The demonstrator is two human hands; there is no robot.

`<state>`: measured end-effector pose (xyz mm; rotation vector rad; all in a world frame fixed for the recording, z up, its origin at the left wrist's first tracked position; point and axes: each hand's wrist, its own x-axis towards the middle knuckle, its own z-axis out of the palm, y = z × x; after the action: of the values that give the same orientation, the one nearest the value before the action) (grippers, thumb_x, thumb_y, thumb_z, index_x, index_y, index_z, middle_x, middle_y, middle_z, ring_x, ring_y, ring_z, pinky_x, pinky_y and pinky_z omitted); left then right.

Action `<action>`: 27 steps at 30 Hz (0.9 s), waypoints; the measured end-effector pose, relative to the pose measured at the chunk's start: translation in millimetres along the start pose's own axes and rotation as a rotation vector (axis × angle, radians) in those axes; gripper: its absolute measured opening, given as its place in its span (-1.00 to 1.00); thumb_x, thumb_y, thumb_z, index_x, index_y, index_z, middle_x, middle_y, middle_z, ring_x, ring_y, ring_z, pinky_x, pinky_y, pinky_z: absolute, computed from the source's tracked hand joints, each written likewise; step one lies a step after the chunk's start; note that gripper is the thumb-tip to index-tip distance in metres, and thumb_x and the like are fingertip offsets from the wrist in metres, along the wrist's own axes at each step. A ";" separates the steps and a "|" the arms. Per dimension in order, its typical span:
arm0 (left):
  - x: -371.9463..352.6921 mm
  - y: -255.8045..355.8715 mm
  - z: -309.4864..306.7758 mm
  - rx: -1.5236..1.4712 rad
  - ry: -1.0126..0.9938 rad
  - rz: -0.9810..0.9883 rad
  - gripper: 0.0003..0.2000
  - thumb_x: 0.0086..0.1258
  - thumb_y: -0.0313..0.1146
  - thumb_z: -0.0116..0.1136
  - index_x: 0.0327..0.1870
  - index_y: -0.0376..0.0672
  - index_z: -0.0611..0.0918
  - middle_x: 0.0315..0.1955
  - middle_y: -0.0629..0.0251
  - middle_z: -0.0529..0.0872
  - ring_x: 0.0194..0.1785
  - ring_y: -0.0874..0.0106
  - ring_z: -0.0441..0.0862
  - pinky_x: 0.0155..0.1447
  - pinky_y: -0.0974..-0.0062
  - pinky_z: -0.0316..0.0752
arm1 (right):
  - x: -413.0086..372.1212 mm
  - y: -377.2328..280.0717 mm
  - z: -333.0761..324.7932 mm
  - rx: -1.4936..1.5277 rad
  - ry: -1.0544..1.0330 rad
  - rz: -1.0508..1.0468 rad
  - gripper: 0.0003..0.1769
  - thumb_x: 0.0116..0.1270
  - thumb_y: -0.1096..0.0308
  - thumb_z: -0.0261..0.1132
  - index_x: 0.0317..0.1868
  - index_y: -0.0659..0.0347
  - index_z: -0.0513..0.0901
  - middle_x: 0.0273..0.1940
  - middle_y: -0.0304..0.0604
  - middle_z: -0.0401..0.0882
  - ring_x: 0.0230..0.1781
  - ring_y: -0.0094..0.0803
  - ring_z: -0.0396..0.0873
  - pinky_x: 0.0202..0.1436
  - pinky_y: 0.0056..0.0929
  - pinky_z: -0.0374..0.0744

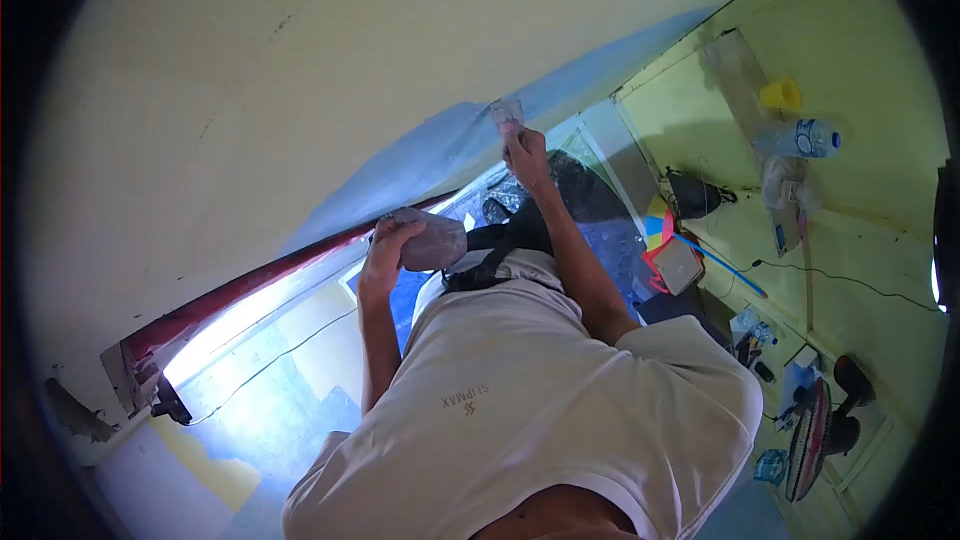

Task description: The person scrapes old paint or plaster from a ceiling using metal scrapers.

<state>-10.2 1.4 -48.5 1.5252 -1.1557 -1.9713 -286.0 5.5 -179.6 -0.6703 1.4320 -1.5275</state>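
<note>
My left hand (384, 252) is closed on the edge of a flat, greyish, smeared plate (434, 240), held in front of my waist. Farther up, my right hand (526, 154) grips a putty knife (508, 114), its wide, smeared blade at the pale wall (250, 110). Whether the blade touches the wall cannot be made out. A long bluish patch (400, 175) runs along the lower part of this wall, on both sides of the blade. The knife's handle is mostly hidden in my fingers.
A red strip (190, 325) borders the wall's lower edge. At the right, a ledge board (738, 80) holds a yellow cup (780, 94) and a plastic bottle (810, 138). Lower right are a fan (810, 440) and assorted items. Cables hang at both sides.
</note>
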 end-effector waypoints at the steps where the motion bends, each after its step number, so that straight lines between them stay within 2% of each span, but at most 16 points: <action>1: 3.3 -2.8 -2.9 0.003 0.000 -0.014 -0.84 0.25 -0.35 0.25 -0.24 -0.23 0.68 -0.34 0.33 0.71 -0.26 0.53 0.63 -0.12 0.52 0.49 | -1.5 -3.1 3.0 0.018 0.010 0.007 -0.48 0.46 -0.02 0.18 -0.41 0.34 0.63 -0.70 -0.40 0.35 -0.69 -0.68 0.30 -0.63 -0.57 0.25; 2: -0.3 2.3 5.5 -0.034 -0.009 0.066 -0.84 0.24 -0.36 0.26 -0.24 -0.24 0.68 -0.36 0.34 0.71 -0.28 0.52 0.63 -0.13 0.52 0.49 | -7.4 -29.5 7.7 0.096 -0.056 -0.067 -0.46 0.46 -0.03 0.18 -0.42 0.35 0.63 -0.71 -0.40 0.36 -0.70 -0.68 0.29 -0.64 -0.57 0.24; 5: 0.1 0.8 0.6 -0.057 -0.059 0.008 -0.86 0.25 -0.39 0.25 -0.24 -0.25 0.68 -0.36 0.33 0.71 -0.28 0.50 0.64 -0.11 0.51 0.50 | -6.1 -27.7 6.8 -0.004 -0.031 -0.124 -0.47 0.47 -0.02 0.17 -0.47 0.30 0.59 -0.71 -0.40 0.35 -0.71 -0.69 0.29 -0.66 -0.58 0.24; 10: 1.4 2.0 0.8 -0.071 -0.029 0.008 -0.87 0.24 -0.42 0.26 -0.25 -0.25 0.68 -0.35 0.33 0.72 -0.27 0.50 0.64 -0.12 0.51 0.50 | -10.8 -34.8 16.3 0.145 -0.032 -0.023 -0.39 0.48 -0.09 0.12 -0.64 0.17 0.38 -0.79 -0.36 0.25 -0.83 -0.63 0.22 -0.75 -0.56 0.17; 13: -4.6 5.7 6.2 -0.073 -0.024 -0.002 -0.88 0.25 -0.42 0.25 -0.25 -0.24 0.68 -0.35 0.33 0.72 -0.28 0.50 0.64 -0.13 0.51 0.50 | -6.2 -17.4 9.9 0.137 -0.044 -0.039 -0.41 0.43 -0.11 0.20 -0.59 0.20 0.44 -0.73 -0.37 0.35 -0.76 -0.66 0.31 -0.71 -0.59 0.25; 20: -2.9 1.2 4.3 -0.041 -0.016 0.002 -0.86 0.26 -0.40 0.25 -0.22 -0.24 0.68 -0.35 0.34 0.71 -0.28 0.52 0.64 -0.14 0.54 0.50 | -15.4 -22.5 7.6 0.133 -0.031 0.065 -0.42 0.42 -0.11 0.20 -0.60 0.18 0.43 -0.72 -0.35 0.35 -0.75 -0.64 0.31 -0.71 -0.56 0.26; 24: 1.5 -0.2 2.0 -0.043 -0.045 0.025 -0.86 0.25 -0.38 0.26 -0.24 -0.22 0.68 -0.36 0.35 0.71 -0.30 0.52 0.63 -0.16 0.54 0.49 | -8.1 -25.0 12.0 0.123 -0.040 0.021 -0.40 0.43 -0.13 0.18 -0.61 0.18 0.43 -0.72 -0.35 0.35 -0.75 -0.63 0.31 -0.71 -0.57 0.26; 27: 0.5 -2.8 -3.4 0.004 0.003 -0.069 -0.86 0.25 -0.36 0.26 -0.26 -0.22 0.68 -0.37 0.35 0.71 -0.31 0.53 0.62 -0.17 0.54 0.48 | -16.4 -22.8 8.2 0.091 -0.043 0.031 -0.41 0.42 -0.15 0.18 -0.58 0.18 0.44 -0.72 -0.37 0.35 -0.76 -0.65 0.31 -0.71 -0.57 0.26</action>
<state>-6.8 1.4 -51.2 1.5895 -1.1206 -2.0109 -277.4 14.1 -153.0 -0.6201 1.3269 -1.5358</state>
